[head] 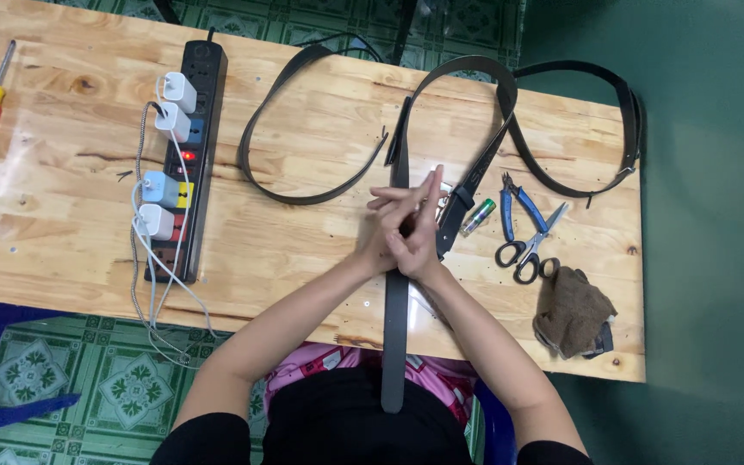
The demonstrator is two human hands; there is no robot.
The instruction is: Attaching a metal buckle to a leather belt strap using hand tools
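While both hands press together over the belt (pixel 396 319), left hand (pixel 387 237) and right hand (pixel 419 232) clasped, holding nothing visible; belt beneath, overhanging table (pixel 303 258) edge: risk of sliding off unrestrained.

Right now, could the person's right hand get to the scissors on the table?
Probably yes. The scissors lie in the open just to the right of the right hand, with only bare table and a small green cylinder between; the hand is pressed against the left hand.
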